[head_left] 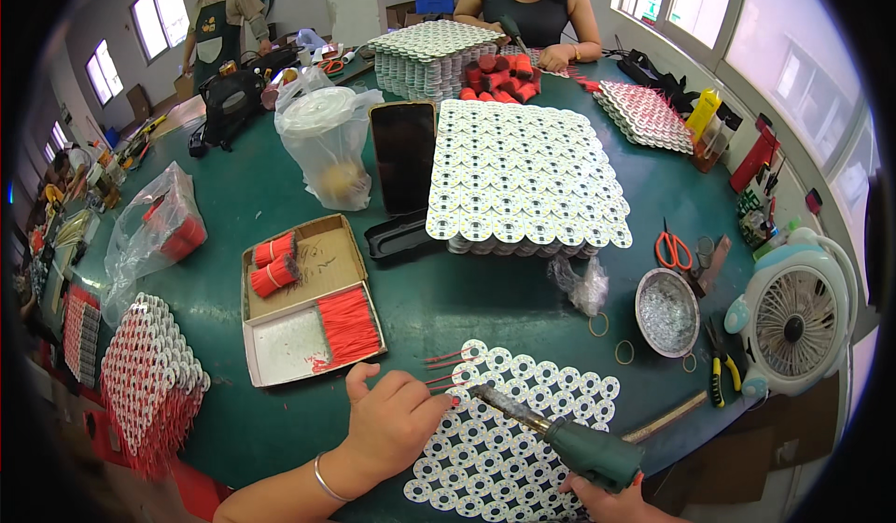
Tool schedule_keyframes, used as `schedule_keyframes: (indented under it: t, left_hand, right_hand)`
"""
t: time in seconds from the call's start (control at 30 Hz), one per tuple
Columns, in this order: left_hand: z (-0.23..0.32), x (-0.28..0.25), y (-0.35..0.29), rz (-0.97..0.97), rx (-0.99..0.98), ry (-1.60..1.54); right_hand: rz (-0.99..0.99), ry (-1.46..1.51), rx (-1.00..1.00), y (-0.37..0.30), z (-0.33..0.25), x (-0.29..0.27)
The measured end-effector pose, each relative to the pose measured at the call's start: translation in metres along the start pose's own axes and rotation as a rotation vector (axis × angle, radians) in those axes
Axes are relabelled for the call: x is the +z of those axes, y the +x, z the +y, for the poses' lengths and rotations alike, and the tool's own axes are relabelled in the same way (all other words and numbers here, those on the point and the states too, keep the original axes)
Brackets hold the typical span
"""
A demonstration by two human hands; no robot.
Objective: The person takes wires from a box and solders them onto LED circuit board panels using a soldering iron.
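Observation:
My right hand [611,502] grips a green-handled soldering iron [560,434] at the bottom edge, its tip resting near the upper left of a panel of white round circuit discs [523,430] in front of me. My left hand [392,420] pinches short red wires [446,366] against that same corner of the panel, right beside the iron's tip. A silver bangle circles my left wrist.
A cardboard tray [308,299] with red wire bundles lies to the left. A tall stack of disc panels [523,178], a phone on a stand [403,154], scissors [672,248], a metal dish [667,313], pliers [717,364] and a small fan [793,318] surround it. Two other people sit and stand at the far side.

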State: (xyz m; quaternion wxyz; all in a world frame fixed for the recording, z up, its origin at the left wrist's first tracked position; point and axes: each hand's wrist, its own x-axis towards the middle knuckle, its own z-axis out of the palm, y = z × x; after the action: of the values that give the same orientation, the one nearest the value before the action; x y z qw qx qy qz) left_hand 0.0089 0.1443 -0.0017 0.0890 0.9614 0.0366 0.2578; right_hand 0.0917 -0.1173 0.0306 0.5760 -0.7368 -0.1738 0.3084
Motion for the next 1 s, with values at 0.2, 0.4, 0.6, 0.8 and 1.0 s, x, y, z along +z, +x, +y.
schedule_keyframes:
  t: [0.2, 0.4, 0.6, 0.8, 1.0]
  left_hand:
    - [-0.001, 0.004, -0.002, -0.013, 0.013, 0.011]
    - [-0.003, 0.007, -0.003, -0.001, 0.005, -0.022]
    - [-0.003, 0.007, -0.001, 0.0, 0.009, -0.028]
    - [0.0, -0.002, 0.0, -0.091, -0.01, -0.006]
    - [-0.002, 0.007, -0.002, -0.036, 0.001, -0.022]
  right_hand:
    - [-0.028, -0.118, -0.158, 0.002, 0.009, 0.002]
    - [-0.007, -0.151, -0.213, 0.006, 0.009, 0.01]
    - [-0.032, -0.164, -0.251, 0.009, 0.005, 0.012]
    - [-0.037, -0.183, -0.291, 0.004, 0.01, 0.009]
    - [-0.003, -0.208, -0.443, 0.005, 0.002, -0.002]
